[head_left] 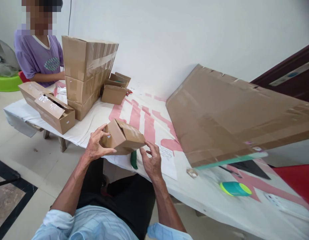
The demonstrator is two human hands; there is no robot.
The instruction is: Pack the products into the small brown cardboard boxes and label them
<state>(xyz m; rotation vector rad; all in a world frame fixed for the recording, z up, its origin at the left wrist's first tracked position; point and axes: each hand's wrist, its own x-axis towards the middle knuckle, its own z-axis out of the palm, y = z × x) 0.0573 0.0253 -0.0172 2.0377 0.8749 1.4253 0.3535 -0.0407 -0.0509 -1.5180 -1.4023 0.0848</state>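
Observation:
Between my two hands is a small brown cardboard box [130,135], tilted over the front edge of the table. My left hand [98,145] grips its left end, thumb below and fingers on the upper side. At the right end, my right hand [151,158] pinches a corner with thumb and fingertips. A strip of clear tape shines on the box's top, and a dark gap shows along one flap. A dark green object [134,160] sits just below the box at the table edge, partly hidden by it. A printed paper sheet [166,160] lies beside my right hand.
Taped boxes [86,73] stand stacked at the left, with a long, partly open box [49,106] before them. Behind is a small open carton [114,93]. A large cardboard sheet [234,113] leans at right near a teal-and-yellow object [235,189]. A person [41,56] sits far left.

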